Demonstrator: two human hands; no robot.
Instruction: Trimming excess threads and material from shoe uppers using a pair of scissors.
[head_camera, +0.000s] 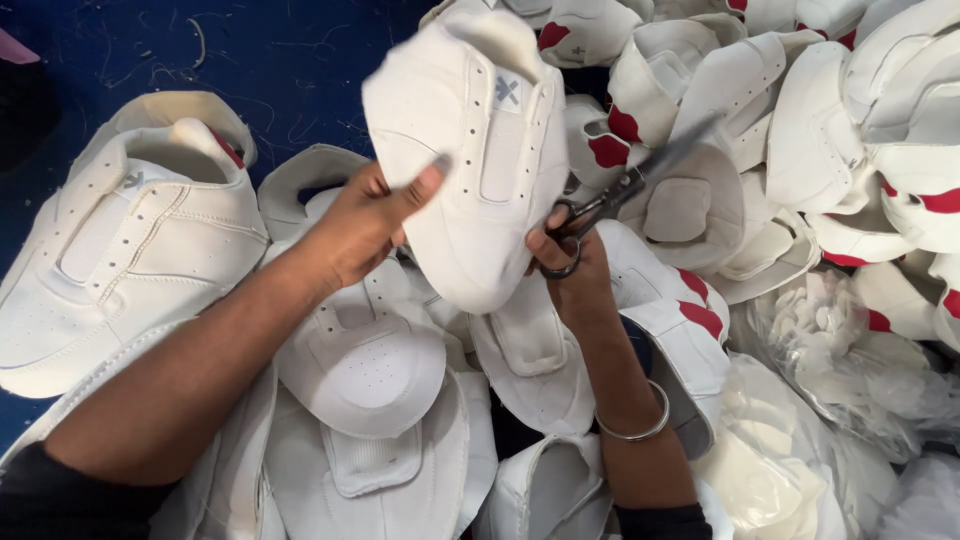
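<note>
while left hand (365, 215) fingers clasp white shoe upper (470, 150), right hand (575, 270) fingers curl shut through scissors (625, 190) loops.

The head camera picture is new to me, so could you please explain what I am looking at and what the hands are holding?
There is no machine here: the camera sits on a person's head and looks down at their own two bare hands. The left hand holds up a white shoe upper, an unfinished shoe top without a sole. The right hand, with a metal bangle on its wrist, has its grip on a pair of scissors, blades pointing up and away beside the upper. Below lies a heap of similar uppers, some plain white, others with red patches. Clear bags of small white pieces lie at the right, all on a blue floor.
</note>
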